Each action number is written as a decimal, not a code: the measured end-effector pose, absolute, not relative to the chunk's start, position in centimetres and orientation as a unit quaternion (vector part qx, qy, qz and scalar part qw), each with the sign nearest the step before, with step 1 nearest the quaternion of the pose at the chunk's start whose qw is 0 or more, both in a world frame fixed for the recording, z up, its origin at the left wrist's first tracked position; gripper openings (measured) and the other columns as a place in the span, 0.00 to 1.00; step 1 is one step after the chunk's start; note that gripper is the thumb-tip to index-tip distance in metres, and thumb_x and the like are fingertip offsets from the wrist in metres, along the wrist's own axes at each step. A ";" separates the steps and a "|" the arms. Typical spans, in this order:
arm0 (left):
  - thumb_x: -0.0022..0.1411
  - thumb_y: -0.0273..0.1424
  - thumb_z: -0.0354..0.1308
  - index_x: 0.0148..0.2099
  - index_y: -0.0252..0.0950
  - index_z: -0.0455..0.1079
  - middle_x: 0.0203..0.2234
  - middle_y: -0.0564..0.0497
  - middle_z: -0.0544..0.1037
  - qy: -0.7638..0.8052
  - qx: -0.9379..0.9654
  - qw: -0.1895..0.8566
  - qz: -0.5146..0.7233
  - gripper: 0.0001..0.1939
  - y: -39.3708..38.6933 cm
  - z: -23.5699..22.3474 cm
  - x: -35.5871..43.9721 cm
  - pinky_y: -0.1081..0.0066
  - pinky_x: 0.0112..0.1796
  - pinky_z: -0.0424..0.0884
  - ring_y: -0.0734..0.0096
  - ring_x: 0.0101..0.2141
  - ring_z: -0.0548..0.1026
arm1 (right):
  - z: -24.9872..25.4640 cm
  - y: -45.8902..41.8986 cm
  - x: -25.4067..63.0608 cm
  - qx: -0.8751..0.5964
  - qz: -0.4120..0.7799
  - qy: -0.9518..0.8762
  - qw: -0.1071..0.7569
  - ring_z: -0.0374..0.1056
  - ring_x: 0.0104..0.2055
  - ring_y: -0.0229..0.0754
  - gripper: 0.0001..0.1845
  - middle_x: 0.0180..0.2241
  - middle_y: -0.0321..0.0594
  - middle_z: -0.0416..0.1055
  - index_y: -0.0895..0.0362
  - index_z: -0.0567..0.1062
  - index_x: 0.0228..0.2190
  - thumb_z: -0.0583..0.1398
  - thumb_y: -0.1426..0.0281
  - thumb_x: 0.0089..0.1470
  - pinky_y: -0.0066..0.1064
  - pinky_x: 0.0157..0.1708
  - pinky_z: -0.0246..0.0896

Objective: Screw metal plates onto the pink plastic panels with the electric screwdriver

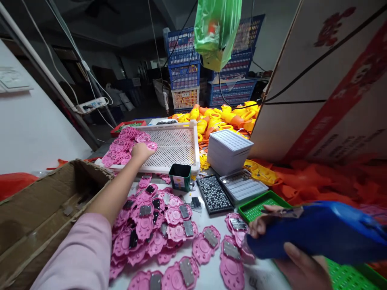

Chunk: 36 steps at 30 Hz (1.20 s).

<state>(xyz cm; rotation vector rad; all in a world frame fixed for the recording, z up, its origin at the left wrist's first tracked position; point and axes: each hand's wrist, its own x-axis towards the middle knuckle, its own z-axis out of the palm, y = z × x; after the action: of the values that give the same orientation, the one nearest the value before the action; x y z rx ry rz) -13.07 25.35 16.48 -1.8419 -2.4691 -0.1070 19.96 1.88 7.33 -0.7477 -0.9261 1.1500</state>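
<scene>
My left hand (142,153) reaches over the white perforated tray (169,165), with its fingers closed on a pink plastic piece (152,146). A heap of similar pink pieces (121,143) lies beside it at the tray's left end. My right hand (305,262) grips a long blue plastic object (314,233) at the lower right; motion blur hides its exact kind. Close to its left end are pink shell-shaped parts (231,262) with grey metal plates. More of these parts (151,225), some with black blocks, are piled in the middle of the worktable (208,278).
A dark green tub (180,178), a black tray of small parts (214,194), stacked white trays (228,155) and a green basket (263,203) stand beyond the pile. An open cardboard box (36,213) is left; yellow-orange parts (223,117) lie behind. A green bag (217,32) hangs overhead.
</scene>
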 end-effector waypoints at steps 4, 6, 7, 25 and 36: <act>0.58 0.43 0.60 0.43 0.32 0.72 0.38 0.45 0.76 -0.725 -0.685 0.000 -0.073 0.19 18.2 18.1 -9.6 0.62 0.40 0.71 0.59 0.40 0.75 | 7.7 1.3 19.6 -0.297 0.548 -0.426 0.656 0.71 0.30 0.48 0.23 0.25 0.40 0.70 0.53 0.72 0.40 0.66 0.58 0.42 0.45 0.33 0.71; 0.54 0.42 0.61 0.40 0.33 0.72 0.36 0.45 0.76 -0.676 -0.731 -0.025 -0.091 0.17 13.5 18.2 -8.1 0.65 0.37 0.69 0.60 0.37 0.74 | 7.6 1.1 19.8 -0.302 0.548 -0.417 0.660 0.70 0.28 0.46 0.23 0.24 0.39 0.69 0.54 0.72 0.40 0.67 0.60 0.41 0.43 0.32 0.71; 0.54 0.42 0.61 0.41 0.35 0.71 0.37 0.46 0.76 -0.647 -0.755 -0.038 -0.099 0.17 11.0 17.9 -7.4 0.66 0.37 0.69 0.62 0.37 0.73 | 7.5 1.0 19.9 -0.306 0.542 -0.411 0.666 0.69 0.26 0.44 0.23 0.24 0.38 0.69 0.54 0.72 0.40 0.67 0.60 0.40 0.42 0.30 0.71; 0.45 0.41 0.66 0.37 0.35 0.70 0.34 0.46 0.74 -0.379 -0.913 -0.131 -0.076 0.19 -6.0 2.2 -5.7 0.57 0.42 0.65 0.56 0.40 0.68 | 6.6 1.4 20.7 -0.303 0.492 -0.401 0.711 0.69 0.24 0.41 0.21 0.23 0.35 0.72 0.52 0.72 0.34 0.69 0.58 0.37 0.33 0.23 0.68; 0.62 0.40 0.58 0.53 0.37 0.69 0.43 0.45 0.75 -0.381 -0.911 -0.157 -0.015 0.19 -2.9 7.1 -4.4 0.56 0.46 0.67 0.57 0.46 0.68 | 7.1 1.4 20.8 -0.297 0.478 -0.402 0.722 0.68 0.23 0.42 0.28 0.22 0.34 0.71 0.53 0.72 0.40 0.70 0.57 0.35 0.34 0.23 0.67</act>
<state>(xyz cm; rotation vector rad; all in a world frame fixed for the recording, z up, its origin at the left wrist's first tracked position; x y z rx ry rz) -4.37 -2.86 7.08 -3.1900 -1.3331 -0.0538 20.82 1.44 7.11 -0.6566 -0.8877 1.0549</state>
